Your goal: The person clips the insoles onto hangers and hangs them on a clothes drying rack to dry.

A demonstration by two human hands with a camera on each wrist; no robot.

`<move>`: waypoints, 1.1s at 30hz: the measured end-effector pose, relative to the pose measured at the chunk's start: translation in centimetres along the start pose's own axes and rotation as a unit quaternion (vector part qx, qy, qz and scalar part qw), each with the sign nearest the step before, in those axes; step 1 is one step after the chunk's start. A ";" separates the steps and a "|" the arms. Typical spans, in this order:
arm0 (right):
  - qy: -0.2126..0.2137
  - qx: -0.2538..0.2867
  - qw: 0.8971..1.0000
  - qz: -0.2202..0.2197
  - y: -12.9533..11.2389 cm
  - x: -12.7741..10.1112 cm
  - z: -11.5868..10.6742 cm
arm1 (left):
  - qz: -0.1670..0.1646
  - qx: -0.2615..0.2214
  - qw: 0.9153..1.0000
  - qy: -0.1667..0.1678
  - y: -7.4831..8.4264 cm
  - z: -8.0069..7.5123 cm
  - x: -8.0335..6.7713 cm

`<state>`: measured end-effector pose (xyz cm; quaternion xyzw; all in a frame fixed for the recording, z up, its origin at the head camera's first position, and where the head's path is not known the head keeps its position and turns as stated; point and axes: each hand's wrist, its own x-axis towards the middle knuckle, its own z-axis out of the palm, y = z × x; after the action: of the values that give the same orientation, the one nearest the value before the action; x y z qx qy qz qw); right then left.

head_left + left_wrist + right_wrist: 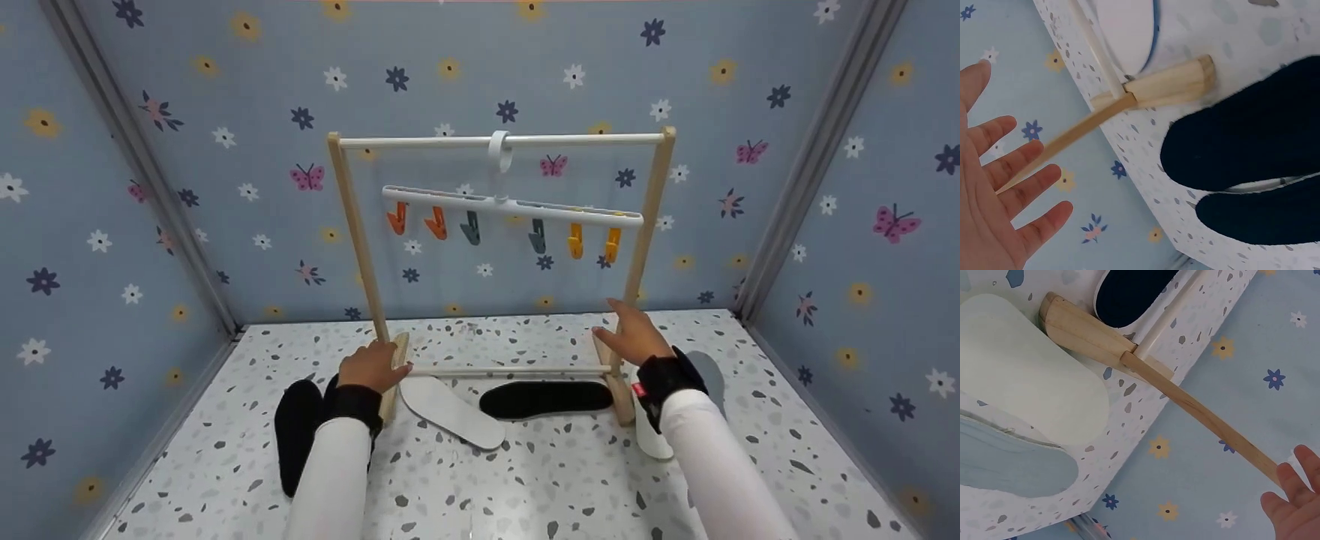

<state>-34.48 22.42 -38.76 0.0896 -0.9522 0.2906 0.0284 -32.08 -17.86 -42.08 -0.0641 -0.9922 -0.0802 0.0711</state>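
My left hand (371,366) is above the left foot of a wooden rack (356,232); its fingers are spread and relaxed in the left wrist view, holding nothing. Beside the right post, my right hand (636,336) has loosely extended fingers, and its grasp is free of objects. From the rack's top rod hangs a white clip hanger (450,199), tilted down to the right. It carries orange clips (397,218), dark grey clips (471,228) and yellow clips (575,241), with nothing in them.
Between the rack's feet lie a white insole (454,412) and a black insole (546,400). Two dark insoles (1241,146) lie left of the rack. Right of it are a pale insole (1027,371) and a grey-blue insole (1016,461). Flowered walls (450,45) surround the speckled table (480,487).
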 end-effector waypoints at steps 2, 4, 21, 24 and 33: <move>0.015 0.013 1.000 -0.007 0.1 0.0 -0.2 | -0.002 -0.002 1.000 0.002 -0.8 0.2 -0.2; 0.032 0.031 0.999 -0.011 0.1 0.1 -0.4 | -0.003 -0.002 1.000 -0.005 -1.7 0.3 -0.5; 0.213 0.197 0.956 -0.047 -1.5 1.3 -1.7 | -0.085 -0.030 0.995 -0.040 -8.1 1.1 -3.2; 0.226 0.222 0.947 -0.054 -1.8 1.6 -2.2 | -0.110 -0.038 0.992 -0.048 -8.8 1.0 -3.9; 0.250 0.251 0.933 -0.071 -2.8 2.3 -4.0 | -0.151 -0.035 0.987 -0.040 -11.8 2.3 -5.3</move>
<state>-36.19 21.99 -33.66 0.0860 -0.8016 0.5300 0.2628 -28.77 -29.62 -46.87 0.0807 -0.9892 -0.1217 0.0158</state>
